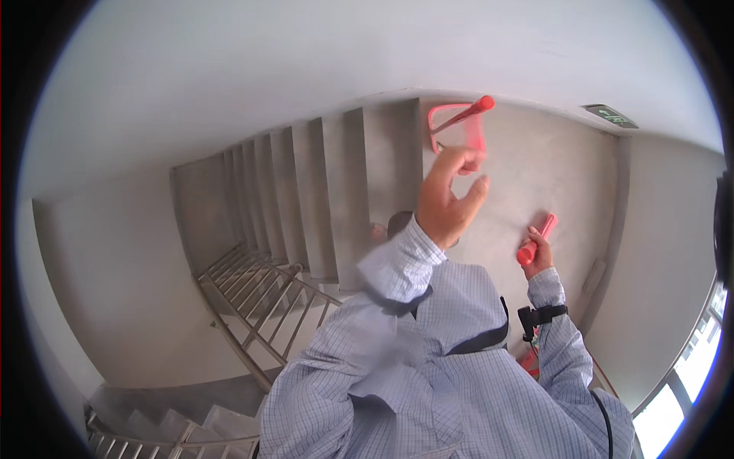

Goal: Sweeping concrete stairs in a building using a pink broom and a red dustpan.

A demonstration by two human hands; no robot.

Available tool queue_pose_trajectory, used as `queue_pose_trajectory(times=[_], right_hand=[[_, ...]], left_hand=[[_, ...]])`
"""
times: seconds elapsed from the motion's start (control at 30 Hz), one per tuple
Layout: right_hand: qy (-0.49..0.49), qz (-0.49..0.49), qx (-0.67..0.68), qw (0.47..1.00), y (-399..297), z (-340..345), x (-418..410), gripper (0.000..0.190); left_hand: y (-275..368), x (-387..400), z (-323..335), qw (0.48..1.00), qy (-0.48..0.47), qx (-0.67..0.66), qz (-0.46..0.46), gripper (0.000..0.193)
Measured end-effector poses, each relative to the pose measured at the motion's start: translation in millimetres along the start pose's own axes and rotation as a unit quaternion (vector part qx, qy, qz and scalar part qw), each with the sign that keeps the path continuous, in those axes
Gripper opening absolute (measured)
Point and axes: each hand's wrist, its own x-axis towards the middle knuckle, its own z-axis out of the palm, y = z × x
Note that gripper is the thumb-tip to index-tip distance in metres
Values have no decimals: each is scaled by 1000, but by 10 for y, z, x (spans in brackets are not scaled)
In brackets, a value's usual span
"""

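Note:
My left hand [450, 198] is held out ahead of me, thumb and curled fingers apart, with nothing between them. Just beyond its fingers, a red long-handled dustpan [473, 129] stands at the stair edge by the wall. Its handle rises towards the camera, ending in a round red cap. The fingers overlap the near side of the pan in the picture; I cannot tell whether they touch it. My right hand [539, 255], lower and to the right, grips a red rod-like handle [547, 226]. That handle is seen nearly end-on, so the tool's kind is unclear.
Grey concrete steps [344, 189] lie left of the landing floor [562, 160], beside a metal railing [252, 304]. A green exit sign [610, 116] is on the wall. Partly hidden red equipment [528, 361] lies behind my right forearm. Windows [665, 413] are at lower right.

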Motion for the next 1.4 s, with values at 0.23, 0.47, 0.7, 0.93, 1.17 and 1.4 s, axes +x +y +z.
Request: queue_pose_trajectory(times=[0.23, 0.47, 0.7, 0.93, 1.17, 1.4], right_hand=[[-118, 135, -91, 980, 389, 658, -488, 23], [-141, 57, -607, 780, -109, 891, -793, 39], [-75, -493, -833, 240, -213, 70, -185, 50], [-134, -345, -779, 506, -326, -161, 371, 25], [-236, -456, -674, 531, -303, 905, -472, 28], [-252, -473, -645, 545, -944, 1115, -433, 27]], left_hand=[[288, -1063, 419, 896, 8, -407, -177, 41], [994, -1026, 477, 899, 185, -391, 70, 47], [1021, -1145, 544, 951, 134, -278, -24, 34], [1612, -968, 767, 971, 233, -56, 18, 44], [2596, -1093, 344, 928, 222, -175, 242, 42], [2751, -592, 702, 918, 41, -243, 310, 36]])
